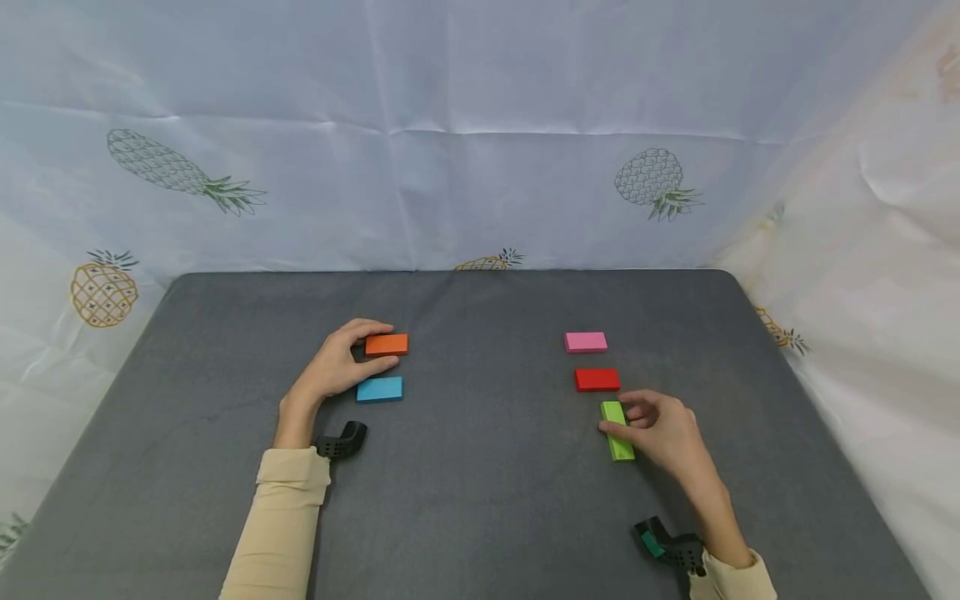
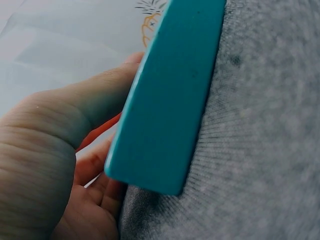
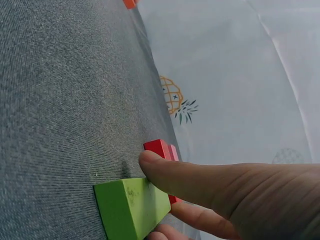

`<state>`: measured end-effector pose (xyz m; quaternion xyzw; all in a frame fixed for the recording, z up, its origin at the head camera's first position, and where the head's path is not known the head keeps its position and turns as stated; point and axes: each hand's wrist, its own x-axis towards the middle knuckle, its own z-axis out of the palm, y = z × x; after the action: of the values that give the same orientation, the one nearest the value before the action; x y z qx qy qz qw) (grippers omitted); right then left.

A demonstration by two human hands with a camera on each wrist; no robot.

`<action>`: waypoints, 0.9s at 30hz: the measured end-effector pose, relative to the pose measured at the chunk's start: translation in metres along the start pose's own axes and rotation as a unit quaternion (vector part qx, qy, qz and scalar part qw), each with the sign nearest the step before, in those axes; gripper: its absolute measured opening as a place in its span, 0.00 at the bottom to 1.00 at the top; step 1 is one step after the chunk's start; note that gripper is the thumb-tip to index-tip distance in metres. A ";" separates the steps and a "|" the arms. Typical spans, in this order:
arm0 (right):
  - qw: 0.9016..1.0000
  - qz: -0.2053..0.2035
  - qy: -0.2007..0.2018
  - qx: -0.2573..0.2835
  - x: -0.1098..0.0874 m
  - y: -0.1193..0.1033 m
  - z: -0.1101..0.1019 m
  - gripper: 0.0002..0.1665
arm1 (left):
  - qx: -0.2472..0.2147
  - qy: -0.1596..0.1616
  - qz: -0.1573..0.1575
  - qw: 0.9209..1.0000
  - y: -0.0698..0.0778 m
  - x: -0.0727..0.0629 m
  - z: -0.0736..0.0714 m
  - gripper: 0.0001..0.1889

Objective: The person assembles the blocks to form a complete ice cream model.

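Well left of the red block (image 1: 597, 381), the left hand (image 1: 333, 365) curled partly open round the orange block (image 1: 386, 345); just nearside of red, the half-closed right hand (image 1: 666, 433) pinched the slanted lime-green block (image 1: 622, 447). A light, even grip seemed best, avoiding nudges.

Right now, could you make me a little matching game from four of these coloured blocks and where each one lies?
Blocks:
1. Orange block
2. Blue block
3. Red block
4. Green block

Places:
A. Between the pink block and the green one
B. At the right hand
C. Between the left hand's thumb and fingers
D. Beside the orange one, on its near side

Pairs: 1-C, 2-D, 3-A, 4-B
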<state>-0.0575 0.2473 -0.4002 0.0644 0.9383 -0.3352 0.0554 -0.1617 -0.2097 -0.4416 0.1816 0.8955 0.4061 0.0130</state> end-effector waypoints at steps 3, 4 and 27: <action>1.000 0.015 -0.017 -0.004 0.000 0.000 0.000 0.32 | -0.001 -0.001 -0.001 1.000 0.000 0.000 0.000 0.28; 1.000 0.018 -0.019 -0.005 0.000 0.000 0.001 0.32 | -0.002 -0.002 -0.002 1.000 0.001 0.000 0.000 0.28; 0.998 0.028 -0.030 -0.039 -0.004 -0.010 0.003 0.34 | 0.016 0.021 0.005 1.000 -0.001 -0.001 0.000 0.21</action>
<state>-0.0546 0.2370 -0.3954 0.0787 0.9463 -0.2988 0.0955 -0.1612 -0.2108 -0.4428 0.1776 0.9010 0.3956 -0.0108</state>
